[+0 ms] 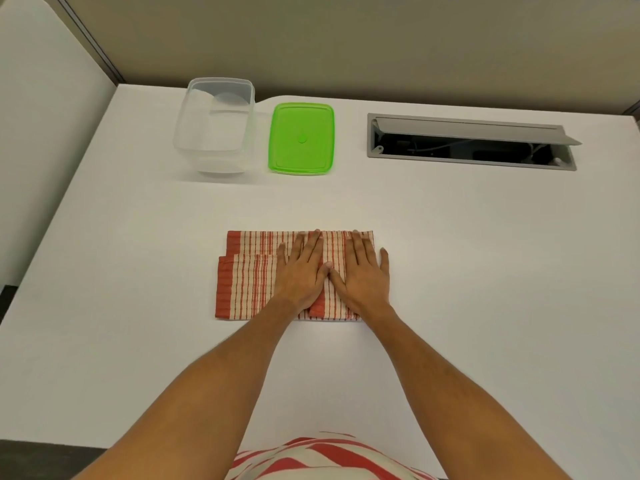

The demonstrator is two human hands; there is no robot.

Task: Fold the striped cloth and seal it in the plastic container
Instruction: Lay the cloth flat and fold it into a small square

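A red-and-cream striped cloth (pixel 247 282) lies folded in a rectangle in the middle of the white table. My left hand (pixel 301 271) and my right hand (pixel 363 271) press flat on its right half, fingers spread, thumbs touching, gripping nothing. The clear plastic container (pixel 214 126) stands empty at the back left. Its green lid (pixel 302 138) lies flat on the table just to the right of it.
An open grey cable hatch (pixel 471 142) is set in the table (pixel 485 271) at the back right. A beige partition wall runs behind the table. A white panel stands at the far left.
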